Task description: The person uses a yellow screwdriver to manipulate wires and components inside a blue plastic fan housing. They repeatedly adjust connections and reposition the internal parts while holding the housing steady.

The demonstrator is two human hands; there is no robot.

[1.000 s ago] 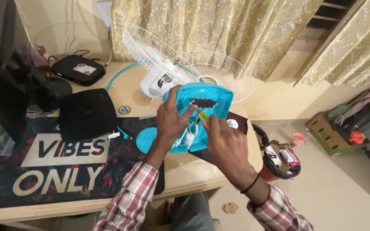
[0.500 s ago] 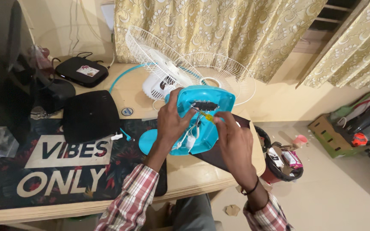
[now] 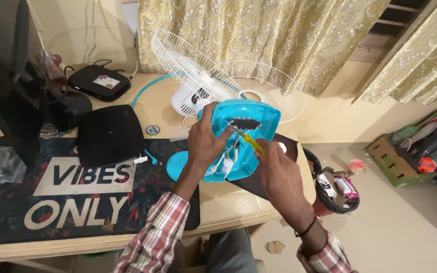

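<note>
Screwdriver point(image 3: 248, 140) tip now inside housing point(image 3: 249, 126)

Warm, even indoor light, sharp in the middle and stretched at the edges

Soft yellowish light covers the table point(image 3: 147, 108) with no hard glare; shadows are faint, the deepest lying under the turquoise fan housing point(image 3: 238, 136) just below the fingers point(image 3: 213, 114). Left of the fingers the dark monitor point(image 3: 1, 65) sits in gloom. The middle is crisp, with slight softness on the right hand point(image 3: 279, 172). Wide-angle stretch bends the curtains point(image 3: 279, 35) above and the floor point(image 3: 405, 222) to the right.
</note>
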